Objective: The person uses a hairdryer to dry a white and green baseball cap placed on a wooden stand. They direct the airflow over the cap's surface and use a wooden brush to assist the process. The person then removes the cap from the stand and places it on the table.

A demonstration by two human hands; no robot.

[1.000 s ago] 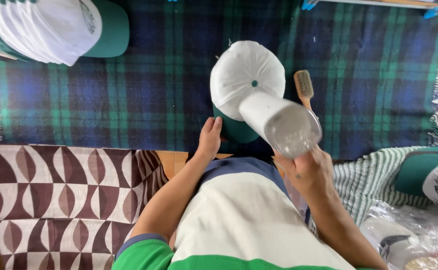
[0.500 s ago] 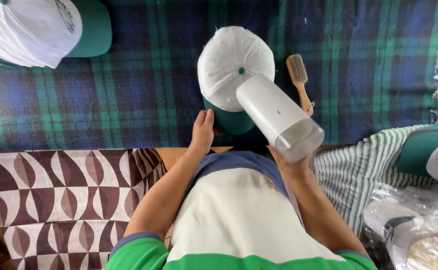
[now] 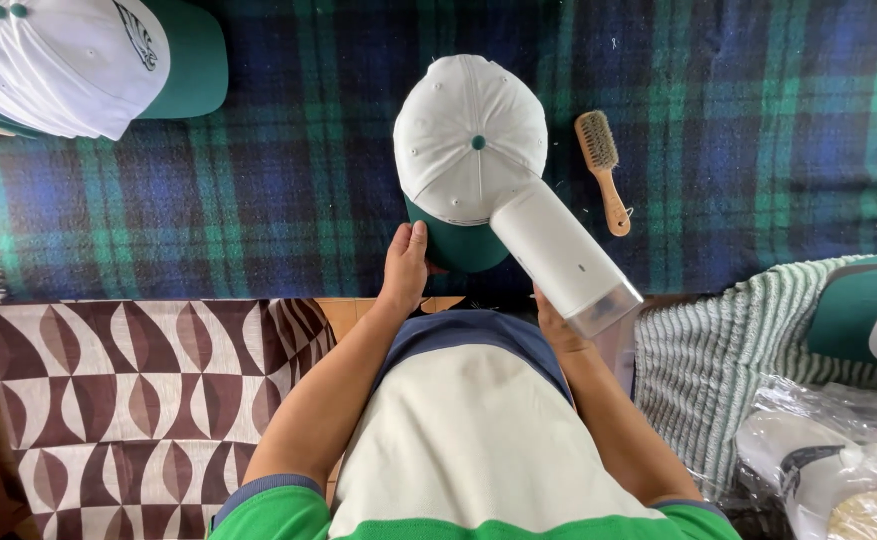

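A white cap with a green brim [image 3: 468,140] lies on a blue and green plaid blanket [image 3: 288,170], brim toward me. My left hand [image 3: 405,268] rests on the left edge of the green brim. My right hand [image 3: 552,325] is mostly hidden under a white cylindrical handheld appliance [image 3: 563,255], which it holds with the nozzle end against the cap's crown. A small wooden brush [image 3: 603,170] lies just right of the cap.
A stack of white and green caps [image 3: 68,60] sits at the top left. A brown patterned cloth [image 3: 128,400] lies at the lower left. At the right are a green striped towel [image 3: 718,370], another cap [image 3: 868,315] and plastic-wrapped items [image 3: 828,460].
The white appliance has come down and forward until its front end meets the cap's crown. My left hand has shifted slightly along the brim.
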